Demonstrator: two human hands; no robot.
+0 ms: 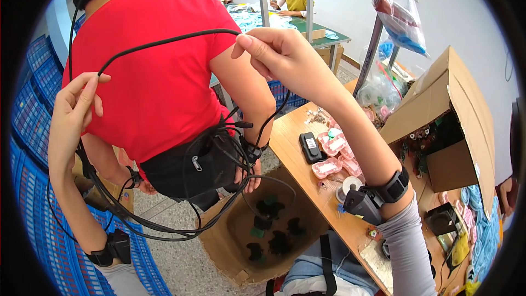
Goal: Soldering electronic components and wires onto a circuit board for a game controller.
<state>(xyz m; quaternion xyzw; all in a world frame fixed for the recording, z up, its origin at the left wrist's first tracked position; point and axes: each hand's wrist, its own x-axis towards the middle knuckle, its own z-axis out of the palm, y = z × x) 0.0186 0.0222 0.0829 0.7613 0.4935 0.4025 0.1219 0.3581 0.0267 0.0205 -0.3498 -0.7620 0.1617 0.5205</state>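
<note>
A black cable (164,40) arches between my two hands, in front of the back of a person in a red shirt (148,60). My left hand (79,101) pinches one end of this stretch between thumb and fingers. At the other end my right hand (276,55), raised near the person's upper arm, has its fingertips closed on the cable. More black cable hangs in loose loops below, bunched at the person's black waist bag (189,170). Straps with small black devices circle both my forearms.
To the right, a wooden table (296,126) bears pink cases (329,167), a black case (312,148) and an open cardboard box (455,126). Blue crates (41,186) line the left. A carton (235,263) with dark pieces stands on the floor. Another person (296,1) sits at the back.
</note>
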